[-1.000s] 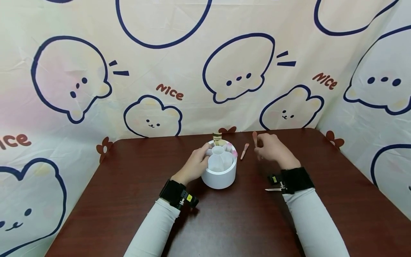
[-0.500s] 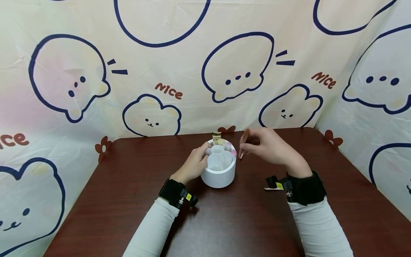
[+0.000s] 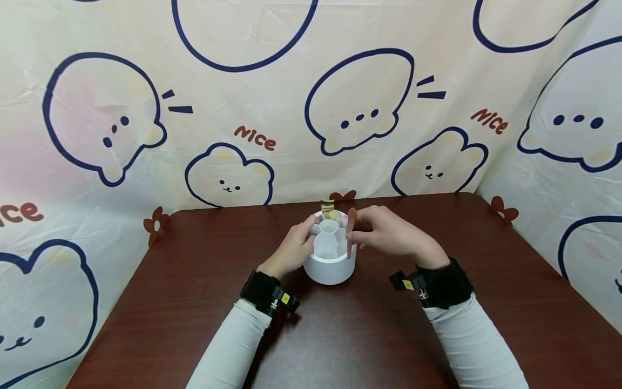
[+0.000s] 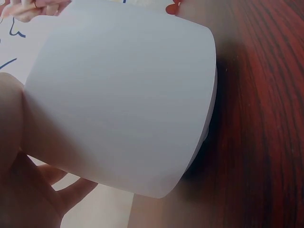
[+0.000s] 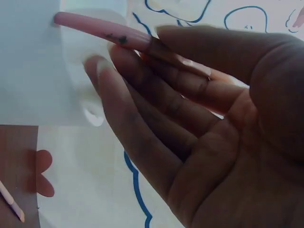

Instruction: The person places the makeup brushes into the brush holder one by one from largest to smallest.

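A round white divided organizer (image 3: 330, 272) stands upright on the brown table, and my left hand (image 3: 290, 249) grips its left side near the rim. In the left wrist view the organizer's smooth wall (image 4: 123, 95) fills the middle, with fingers (image 4: 76, 192) reaching around it. My right hand (image 3: 391, 232) pinches a small pink makeup brush (image 3: 351, 221) upright over the organizer's right front rim. The right wrist view has the brush's pink handle (image 5: 99, 28) pointing toward the white wall; the fingers partly hide its other end.
Inside the organizer, at its back, a gold-topped item (image 3: 328, 205) sticks up. Another small brush (image 5: 12, 202) lies on the table, hidden behind my right hand in the head view. A patterned cloth (image 3: 286, 119) hangs behind the table's far edge.
My right hand has carried the pink brush leftward from the table's right side to above the organizer's right rim. My left hand has kept its grip in the same place.
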`<state>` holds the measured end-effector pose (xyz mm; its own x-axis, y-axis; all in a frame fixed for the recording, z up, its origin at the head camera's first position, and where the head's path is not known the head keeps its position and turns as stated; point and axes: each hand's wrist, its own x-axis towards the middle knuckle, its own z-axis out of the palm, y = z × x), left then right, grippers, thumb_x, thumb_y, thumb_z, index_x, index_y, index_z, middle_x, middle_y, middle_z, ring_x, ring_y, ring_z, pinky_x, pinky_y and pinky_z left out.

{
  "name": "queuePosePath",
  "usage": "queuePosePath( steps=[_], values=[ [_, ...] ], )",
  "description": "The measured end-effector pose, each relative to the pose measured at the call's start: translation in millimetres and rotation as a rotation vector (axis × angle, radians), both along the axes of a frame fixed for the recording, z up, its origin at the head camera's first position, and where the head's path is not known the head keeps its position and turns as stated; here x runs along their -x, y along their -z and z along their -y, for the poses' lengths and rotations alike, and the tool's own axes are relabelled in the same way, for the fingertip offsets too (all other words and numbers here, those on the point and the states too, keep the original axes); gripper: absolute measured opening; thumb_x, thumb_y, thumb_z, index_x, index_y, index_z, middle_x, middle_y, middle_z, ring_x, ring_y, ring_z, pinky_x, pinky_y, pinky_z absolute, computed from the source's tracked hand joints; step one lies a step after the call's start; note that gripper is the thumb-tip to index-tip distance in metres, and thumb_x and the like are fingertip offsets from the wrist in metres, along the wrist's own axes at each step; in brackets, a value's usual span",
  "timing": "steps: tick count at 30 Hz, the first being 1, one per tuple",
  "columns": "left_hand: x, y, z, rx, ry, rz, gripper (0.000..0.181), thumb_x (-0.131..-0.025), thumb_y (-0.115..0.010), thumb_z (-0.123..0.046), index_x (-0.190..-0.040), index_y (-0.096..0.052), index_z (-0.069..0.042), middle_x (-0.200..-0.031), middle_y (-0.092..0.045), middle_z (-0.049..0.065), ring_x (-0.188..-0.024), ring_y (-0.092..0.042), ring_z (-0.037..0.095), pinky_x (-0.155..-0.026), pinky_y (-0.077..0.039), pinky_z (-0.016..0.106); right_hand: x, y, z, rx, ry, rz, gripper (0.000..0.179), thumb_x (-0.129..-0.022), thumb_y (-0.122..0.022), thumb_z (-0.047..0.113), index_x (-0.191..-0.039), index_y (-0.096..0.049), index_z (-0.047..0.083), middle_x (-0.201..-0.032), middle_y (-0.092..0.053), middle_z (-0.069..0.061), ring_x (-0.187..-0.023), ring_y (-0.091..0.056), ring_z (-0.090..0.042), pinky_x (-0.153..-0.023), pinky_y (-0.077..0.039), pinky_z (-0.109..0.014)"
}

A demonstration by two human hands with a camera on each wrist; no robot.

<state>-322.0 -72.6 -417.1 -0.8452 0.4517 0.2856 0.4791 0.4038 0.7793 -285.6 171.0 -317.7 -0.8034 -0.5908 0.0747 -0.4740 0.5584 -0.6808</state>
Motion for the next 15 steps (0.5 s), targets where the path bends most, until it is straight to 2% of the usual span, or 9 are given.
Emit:
queuePosePath(
  steps=[3,7,11,15],
  values=[
    [-0.1,-0.5,-0.2,0.003,-0.001,-0.001,0.020,-0.100,-0.044,0.001,-0.113,-0.053,-0.011,-0.117,-0.065,0.007,-0.100,-0.058,0.021,-0.085,-0.052,0.040,2.4,1.3,-0.1,0.008,0.062,-0.036,0.018,-0.100,-0.066,0.015,-0.113,-0.071,0.004,-0.107,-0.072,-0.008,-0.083,-0.068,-0.022,-0.075,-0.057,-0.036],
    [-0.5,-1.6,-0.5,0.001,-0.005,-0.006,0.020,-0.100,-0.044,0.001,-0.113,-0.054,-0.012,-0.116,-0.065,0.006,-0.100,-0.058,0.020,-0.085,-0.052,0.040,4.5,2.6,2.2,0.073,0.125,-0.083,0.011,-0.101,-0.065,0.015,-0.102,-0.071,0.006,-0.100,-0.072,-0.008,-0.079,-0.065,-0.021,-0.069,-0.056,-0.033],
    [-0.7,-1.6,-0.3,0.001,-0.006,-0.014,0.021,-0.099,-0.045,0.001,-0.112,-0.055,-0.012,-0.116,-0.066,0.006,-0.099,-0.058,0.020,-0.085,-0.051,0.040,5.3,3.6,4.2,0.137,0.149,-0.108,0.011,-0.101,-0.065,0.015,-0.100,-0.070,0.006,-0.093,-0.073,-0.008,-0.075,-0.065,-0.021,-0.063,-0.056,-0.032],
    [-1.0,-0.7,-0.4,0.003,-0.007,-0.010,0.021,-0.100,-0.045,0.001,-0.112,-0.054,-0.012,-0.117,-0.066,0.006,-0.100,-0.059,0.020,-0.086,-0.052,0.041,6.4,5.2,4.9,0.152,0.153,-0.117,0.010,-0.099,-0.068,0.014,-0.100,-0.072,0.005,-0.093,-0.072,-0.010,-0.073,-0.063,-0.022,-0.061,-0.055,-0.032]
  ],
)
